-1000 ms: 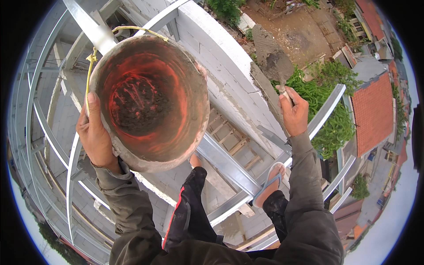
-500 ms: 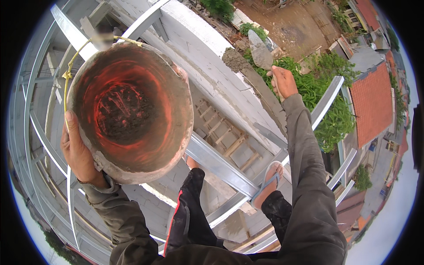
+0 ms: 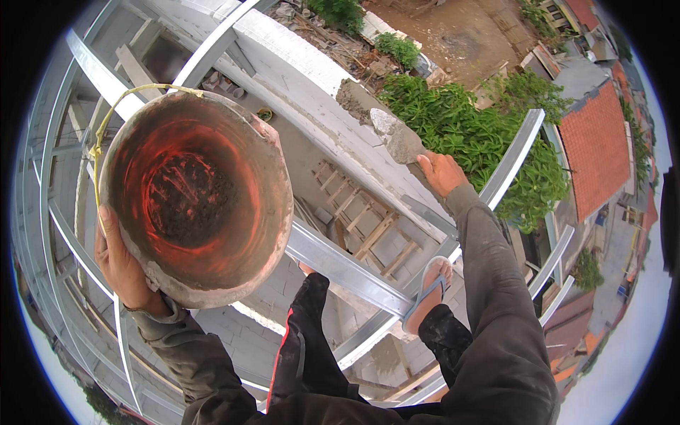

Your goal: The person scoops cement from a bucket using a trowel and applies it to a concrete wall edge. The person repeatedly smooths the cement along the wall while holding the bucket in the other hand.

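Spreading mortar along the top of the white block wall [image 3: 312, 67]: right hand [image 3: 440, 173] is wrapped round the trowel [image 3: 397, 138] handle, blade loaded with grey mortar, tip at the wet patch on the wall top. Advice: keep the blade flat and draw along the course, weight centred on the steel beam [image 3: 340, 265]. Left hand [image 3: 124, 265] is clamped under the bucket [image 3: 195, 198], held against the chest side. Bucket: round, red-stained inside, mortar-crusted rim, dark residue at bottom, yellow cord handle.
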### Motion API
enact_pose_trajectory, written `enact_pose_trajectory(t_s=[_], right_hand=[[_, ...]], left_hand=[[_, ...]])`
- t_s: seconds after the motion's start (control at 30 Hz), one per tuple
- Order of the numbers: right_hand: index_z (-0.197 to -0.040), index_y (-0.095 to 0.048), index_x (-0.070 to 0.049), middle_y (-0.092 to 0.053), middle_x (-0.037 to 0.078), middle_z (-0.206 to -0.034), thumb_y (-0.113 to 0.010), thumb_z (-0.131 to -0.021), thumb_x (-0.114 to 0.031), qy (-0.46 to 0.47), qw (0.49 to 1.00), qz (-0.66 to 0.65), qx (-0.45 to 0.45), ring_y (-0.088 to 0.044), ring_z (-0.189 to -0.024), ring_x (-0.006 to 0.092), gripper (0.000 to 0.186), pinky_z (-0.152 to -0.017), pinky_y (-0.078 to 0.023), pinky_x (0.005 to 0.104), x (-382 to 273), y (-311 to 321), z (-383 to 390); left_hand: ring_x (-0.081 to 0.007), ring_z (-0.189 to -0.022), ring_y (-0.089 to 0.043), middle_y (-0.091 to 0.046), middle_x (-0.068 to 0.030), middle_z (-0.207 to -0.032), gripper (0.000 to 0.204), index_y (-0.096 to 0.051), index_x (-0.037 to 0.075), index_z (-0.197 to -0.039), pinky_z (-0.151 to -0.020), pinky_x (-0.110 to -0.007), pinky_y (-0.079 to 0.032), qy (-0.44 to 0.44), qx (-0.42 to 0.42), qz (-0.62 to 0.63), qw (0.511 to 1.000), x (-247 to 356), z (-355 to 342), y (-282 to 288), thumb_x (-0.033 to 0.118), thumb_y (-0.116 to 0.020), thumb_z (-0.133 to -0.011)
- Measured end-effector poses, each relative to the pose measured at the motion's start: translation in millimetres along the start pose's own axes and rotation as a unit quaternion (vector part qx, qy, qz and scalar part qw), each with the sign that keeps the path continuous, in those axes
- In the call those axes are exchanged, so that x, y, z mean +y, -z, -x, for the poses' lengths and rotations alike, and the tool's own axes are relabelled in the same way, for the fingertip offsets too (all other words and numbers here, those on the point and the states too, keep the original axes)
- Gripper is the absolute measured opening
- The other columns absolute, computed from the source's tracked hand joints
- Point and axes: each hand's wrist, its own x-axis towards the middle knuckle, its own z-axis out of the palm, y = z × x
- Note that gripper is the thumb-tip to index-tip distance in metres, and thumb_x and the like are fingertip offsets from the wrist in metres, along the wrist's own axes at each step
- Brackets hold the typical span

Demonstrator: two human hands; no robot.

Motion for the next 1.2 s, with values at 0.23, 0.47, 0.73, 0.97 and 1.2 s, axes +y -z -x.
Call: enact_pose_trajectory(t_s=[0.23,0.47,0.73,0.97,1.2], right_hand=[[-0.113,-0.064,-0.002,-0.070,0.028,-0.094,-0.057,-0.104,-0.040,0.028,0.981,-0.071,0.179,-0.066,-0.089,0.0495,0.040,-0.077,-0.052,0.0561,-8.1,-24.0,57.1],[-0.111,-0.061,-0.003,-0.072,0.022,-0.100,-0.066,-0.099,-0.039,0.014,0.960,-0.162,0.228,-0.069,-0.091,0.0468,0.038,-0.076,-0.054,0.0538,-128.3,-88.2,-19.5],[-0.114,-0.061,-0.003,-0.071,0.027,-0.098,-0.063,-0.100,-0.041,-0.087,0.979,-0.058,0.173,-0.068,-0.090,0.0493,0.040,-0.076,-0.052,0.0563,7.3,-117.3,81.9],[-0.122,-0.061,-0.003,-0.066,0.019,-0.096,-0.066,-0.099,-0.028,0.256,0.960,-0.045,0.104,-0.069,-0.083,0.0410,0.034,-0.068,-0.055,0.0477,-141.5,32.9,149.4],[-0.138,-0.058,0.004,-0.068,0.013,-0.099,-0.065,-0.091,-0.018,0.324,0.901,0.215,0.193,-0.071,-0.091,0.0278,0.052,-0.067,-0.059,0.0393,-327.5,13.2,72.8]], left_hand=[[-0.0153,-0.114,-0.063,-0.070,-0.0102,-0.127,0.049,-0.065,-0.007,-0.133,-0.100,-0.029,-0.047,-0.006,0.004,-0.001,1.000,-0.4,1.2,4.2,0.035,-0.055,-0.110],[-0.0141,-0.114,-0.064,-0.068,-0.0086,-0.129,0.050,-0.061,-0.004,-0.140,-0.100,-0.028,-0.048,0.010,0.005,-0.031,0.999,8.5,5.1,-7.6,0.035,-0.050,-0.112],[-0.0164,-0.110,-0.066,-0.071,-0.0104,-0.125,0.048,-0.064,-0.005,-0.136,-0.096,-0.030,-0.051,0.011,-0.013,0.029,0.999,-2.6,3.9,7.8,0.035,-0.056,-0.110],[-0.0089,-0.091,-0.062,-0.072,-0.0036,-0.101,0.049,-0.070,-0.006,-0.127,-0.081,-0.024,-0.048,-0.022,0.037,0.026,0.999,20.0,16.0,-14.1,0.038,-0.064,-0.106],[-0.0042,-0.083,-0.050,-0.062,0.0045,-0.089,0.052,-0.068,-0.007,-0.131,-0.074,-0.020,-0.040,-0.058,-0.043,0.019,0.997,24.9,36.9,-36.4,0.038,-0.065,-0.106]])
